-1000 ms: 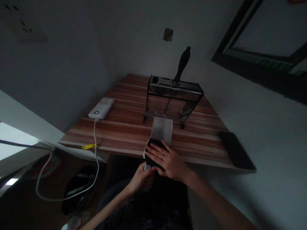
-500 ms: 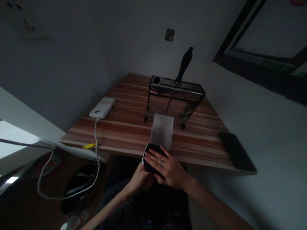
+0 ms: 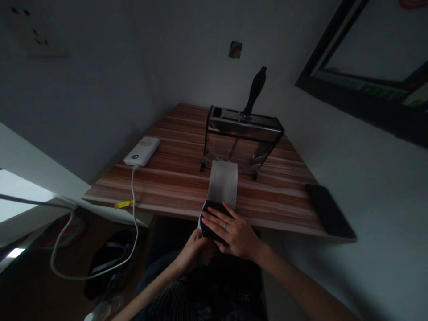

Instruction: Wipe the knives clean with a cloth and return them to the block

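A black, flat-sided object [image 3: 210, 232] lies at the table's front edge; its exact kind is too dark to make out. My right hand [image 3: 236, 232] rests over it, fingers laid across the top and thumb at the near side. Just below, my left hand [image 3: 194, 249] is closed at the object's near left corner, and what its fingers hold is hidden. From under the black object a white strip [image 3: 223, 180] runs away across the table. Its far end reaches the foot of a clear-sided, metal-topped device [image 3: 240, 133] with an upright black handle [image 3: 256, 91].
On the wood-grain table [image 3: 174, 178], a white power bank [image 3: 142, 150] with a white cable [image 3: 133, 191] sits left. A yellow tag [image 3: 123, 204] is by the front edge. A black phone [image 3: 326, 209] lies at the right edge. Walls close in behind and right.
My left hand has shifted slightly down and left from the black object. My right hand stays on top of it. The view has moved a little.
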Tool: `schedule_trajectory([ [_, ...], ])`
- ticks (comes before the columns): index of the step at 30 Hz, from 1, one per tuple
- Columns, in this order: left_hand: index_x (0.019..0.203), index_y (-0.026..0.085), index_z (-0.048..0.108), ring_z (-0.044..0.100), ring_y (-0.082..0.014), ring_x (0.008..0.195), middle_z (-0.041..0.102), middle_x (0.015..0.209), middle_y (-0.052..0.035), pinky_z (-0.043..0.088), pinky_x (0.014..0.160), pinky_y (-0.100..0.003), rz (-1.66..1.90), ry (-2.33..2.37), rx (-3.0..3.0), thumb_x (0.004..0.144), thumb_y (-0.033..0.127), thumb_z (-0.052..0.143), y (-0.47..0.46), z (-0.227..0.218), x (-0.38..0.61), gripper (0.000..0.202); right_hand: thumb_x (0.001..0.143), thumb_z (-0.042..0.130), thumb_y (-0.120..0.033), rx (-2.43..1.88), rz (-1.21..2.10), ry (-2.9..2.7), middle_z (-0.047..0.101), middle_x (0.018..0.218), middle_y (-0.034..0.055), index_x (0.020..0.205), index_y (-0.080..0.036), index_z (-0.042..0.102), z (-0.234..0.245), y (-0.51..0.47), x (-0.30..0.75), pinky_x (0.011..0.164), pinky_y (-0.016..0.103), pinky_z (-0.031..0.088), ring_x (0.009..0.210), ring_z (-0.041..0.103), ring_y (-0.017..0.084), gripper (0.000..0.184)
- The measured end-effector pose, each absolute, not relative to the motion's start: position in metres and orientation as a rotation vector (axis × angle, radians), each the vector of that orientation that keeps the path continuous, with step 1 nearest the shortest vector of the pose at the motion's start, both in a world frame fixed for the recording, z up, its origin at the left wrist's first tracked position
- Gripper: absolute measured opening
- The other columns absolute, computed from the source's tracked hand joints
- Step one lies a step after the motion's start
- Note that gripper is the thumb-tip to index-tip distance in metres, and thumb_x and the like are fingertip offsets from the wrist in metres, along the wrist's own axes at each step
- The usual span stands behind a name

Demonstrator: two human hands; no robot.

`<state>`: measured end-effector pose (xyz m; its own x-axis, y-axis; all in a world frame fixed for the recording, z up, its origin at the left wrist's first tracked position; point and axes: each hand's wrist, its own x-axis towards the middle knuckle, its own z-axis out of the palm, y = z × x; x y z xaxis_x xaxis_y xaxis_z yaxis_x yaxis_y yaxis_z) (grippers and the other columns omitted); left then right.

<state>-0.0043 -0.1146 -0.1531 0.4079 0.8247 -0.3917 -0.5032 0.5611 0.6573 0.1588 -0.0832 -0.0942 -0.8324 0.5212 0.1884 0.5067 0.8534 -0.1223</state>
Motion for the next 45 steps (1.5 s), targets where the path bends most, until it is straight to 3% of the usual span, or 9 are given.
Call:
schedule_trajectory([
  [4,0.068,0.017,0.047,0.051,-0.0084,0.046,0.054,0.05,0.0035,0.041,0.048,-0.02,0.932,0.709,0.516,0.057,0.043,0.079,-0.119,-0.166,-0.009,0.043,0.087,0.048,-0.025,-0.773,0.094,-2.819,0.034,0.149,0.0053,0.142,-0.016,0.031,-0.096,-0.083,0.159,0.115,0.049,0.015,0.141,0.018,0.017,0.059],
  [7,0.069,0.015,0.051,0.056,-0.0118,0.049,0.06,0.055,-0.0003,0.045,0.051,-0.024,0.891,0.774,0.596,0.061,0.055,0.074,-0.122,-0.175,-0.008,0.047,0.089,0.046,-0.028,-0.78,0.088,-2.82,0.031,0.15,0.0039,0.142,-0.016,0.03,-0.098,-0.084,0.159,0.116,0.048,0.013,0.141,0.017,0.017,0.057],
  [11,0.061,0.019,0.042,0.036,-0.0054,0.033,0.041,0.04,0.0085,0.033,0.035,-0.019,0.873,0.852,0.623,0.06,0.069,0.066,-0.124,-0.18,-0.004,0.055,0.089,0.046,-0.028,-0.789,0.077,-2.824,0.03,0.15,0.0042,0.143,-0.016,0.029,-0.097,-0.084,0.159,0.116,0.047,0.013,0.141,0.017,0.018,0.059],
  [14,0.058,0.021,0.038,0.024,-0.0024,0.029,0.032,0.036,0.0122,0.022,0.03,-0.016,0.884,0.915,0.671,0.06,0.063,0.068,-0.121,-0.179,-0.004,0.052,0.087,0.048,-0.027,-0.776,0.05,-2.818,0.032,0.149,0.006,0.143,-0.015,0.029,-0.097,-0.083,0.16,0.115,0.048,0.017,0.141,0.019,0.019,0.061],
  [22,0.05,0.02,0.037,0.028,-0.002,0.027,0.037,0.032,0.009,0.021,0.03,-0.015,0.926,0.961,0.767,0.064,0.042,0.068,-0.113,-0.171,-0.002,0.04,0.088,0.045,-0.026,-0.699,0.018,-2.842,0.031,0.15,0.0065,0.144,-0.015,0.029,-0.087,-0.077,0.163,0.116,0.048,0.014,0.141,0.017,0.019,0.06],
  [27,0.047,0.02,0.038,0.026,-0.0024,0.024,0.035,0.03,0.0089,0.02,0.027,-0.015,0.944,0.983,0.784,0.066,0.038,0.063,-0.108,-0.165,0.001,0.036,0.089,0.044,-0.027,-0.696,-0.003,-2.855,0.03,0.15,0.0049,0.144,-0.015,0.028,-0.079,-0.071,0.162,0.116,0.047,0.011,0.142,0.016,0.018,0.058],
  [33,0.049,0.021,0.036,0.025,-0.0019,0.025,0.033,0.03,0.0107,0.018,0.027,-0.014,0.965,1.031,0.763,0.059,0.03,0.062,-0.105,-0.163,0.004,0.029,0.088,0.045,-0.027,-0.685,-0.011,-2.86,0.03,0.15,0.0043,0.144,-0.015,0.028,-0.081,-0.071,0.162,0.116,0.048,0.012,0.142,0.016,0.018,0.059],
  [41,0.056,0.022,0.036,0.026,-0.0022,0.026,0.033,0.033,0.0123,0.02,0.027,-0.014,0.964,1.051,0.733,0.058,0.036,0.065,-0.103,-0.165,0.005,0.032,0.091,0.043,-0.032,-0.656,-0.021,-2.906,0.026,0.152,0.0027,0.145,-0.017,0.025,-0.082,-0.064,0.166,0.117,0.044,0.005,0.141,0.018,0.016,0.059],
  [45,0.062,0.02,0.042,0.024,-0.0019,0.026,0.035,0.034,0.012,0.02,0.026,-0.013,0.953,1.004,0.775,0.062,0.046,0.068,-0.103,-0.164,0.002,0.037,0.091,0.044,-0.032,-0.694,-0.081,-2.89,0.027,0.152,0.0026,0.144,-0.017,0.026,-0.072,-0.053,0.168,0.117,0.044,0.006,0.141,0.018,0.016,0.058],
])
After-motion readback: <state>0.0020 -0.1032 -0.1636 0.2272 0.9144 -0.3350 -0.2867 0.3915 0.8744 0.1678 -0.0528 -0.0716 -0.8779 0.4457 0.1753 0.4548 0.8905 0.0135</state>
